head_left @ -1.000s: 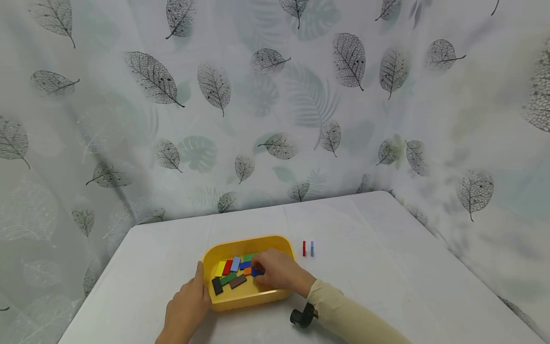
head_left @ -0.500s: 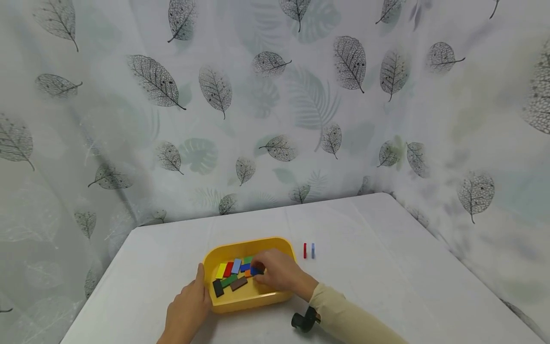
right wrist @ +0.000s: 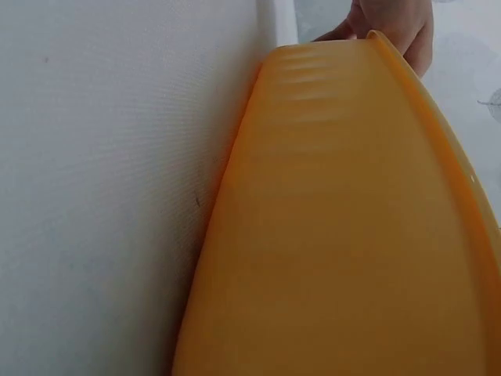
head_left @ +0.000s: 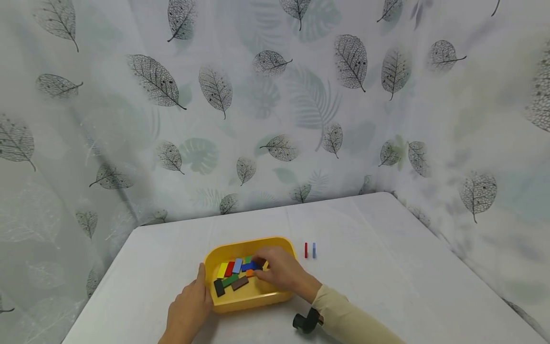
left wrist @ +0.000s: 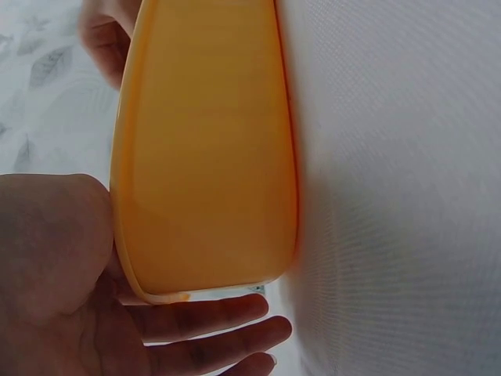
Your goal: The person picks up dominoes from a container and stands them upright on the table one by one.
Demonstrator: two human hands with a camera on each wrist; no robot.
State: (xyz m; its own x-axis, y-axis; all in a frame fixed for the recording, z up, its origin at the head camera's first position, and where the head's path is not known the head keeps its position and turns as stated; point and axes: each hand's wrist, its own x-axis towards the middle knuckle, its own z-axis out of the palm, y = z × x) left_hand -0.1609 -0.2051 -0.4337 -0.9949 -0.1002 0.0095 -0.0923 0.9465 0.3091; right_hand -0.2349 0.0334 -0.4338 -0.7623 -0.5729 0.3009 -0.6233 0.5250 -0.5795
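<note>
A yellow tray (head_left: 240, 303) holds several flat coloured blocks. My left hand (head_left: 189, 306) is at its left end, and in the left wrist view straight fingers (left wrist: 219, 341) lie along the outside of the tray wall. Inside the tray's right half, my right hand (head_left: 279, 267) pinches a dark blue block (head_left: 256, 265) between thumb and fingers, which partly hide it. Around it lie another blue block (head_left: 247, 267), an orange block (head_left: 249, 274) and a yellow block (head_left: 266, 264) partly under the hand. The right wrist view shows only the outer tray wall (right wrist: 337, 219) and the far hand.
A red block (head_left: 306, 250) and a light blue block (head_left: 314, 250) stand on edge, apart, right of the tray on the white table (head_left: 386, 267). A black wrist camera (head_left: 306, 321) hangs under the right sleeve (head_left: 352, 315). Leaf-patterned curtain (head_left: 266, 105) encloses the table.
My right hand has shifted slightly up and away inside the tray, with the dark blue block between its fingers. A yellow block now shows beneath that hand. The left hand keeps its place.
</note>
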